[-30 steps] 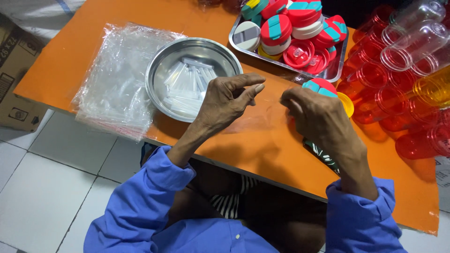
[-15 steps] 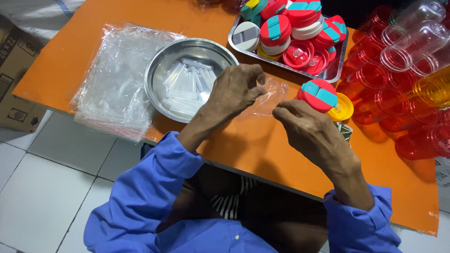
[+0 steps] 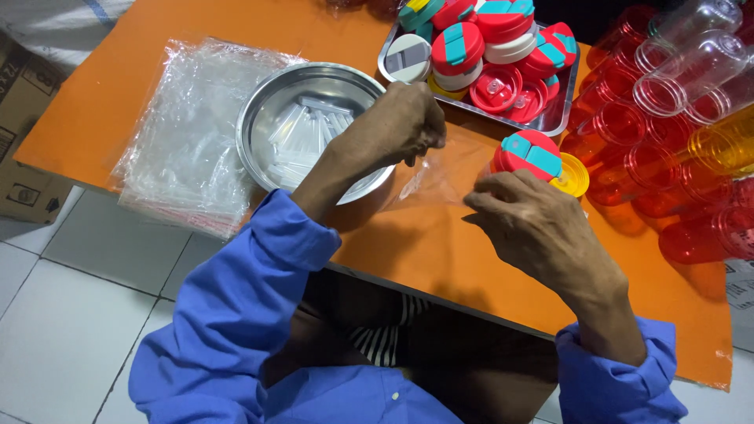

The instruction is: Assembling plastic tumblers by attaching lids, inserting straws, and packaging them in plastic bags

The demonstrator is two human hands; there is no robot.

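Observation:
Both hands hold one small clear plastic bag (image 3: pixel 440 177) stretched between them above the orange table (image 3: pixel 440 251). My left hand (image 3: pixel 404 122) pinches the bag's upper edge beside the round steel bowl (image 3: pixel 271 106), which holds several clear straws. My right hand (image 3: pixel 522 220) grips the bag's lower right edge, just in front of a red lid with teal flaps (image 3: pixel 530 153) and a yellow lid (image 3: pixel 572 177).
A stack of clear plastic bags (image 3: pixel 188 141) lies left of the bowl. A steel tray (image 3: pixel 550 122) at the back carries several red, teal and white lids. Red, yellow and clear plastic cups (image 3: pixel 675 118) lie piled at the right. A cardboard box (image 3: pixel 23 165) stands on the tiled floor.
My left hand has lifted back toward the bowl and my right hand has drawn toward me, so the bag is spread open between them. The red lid is now uncovered.

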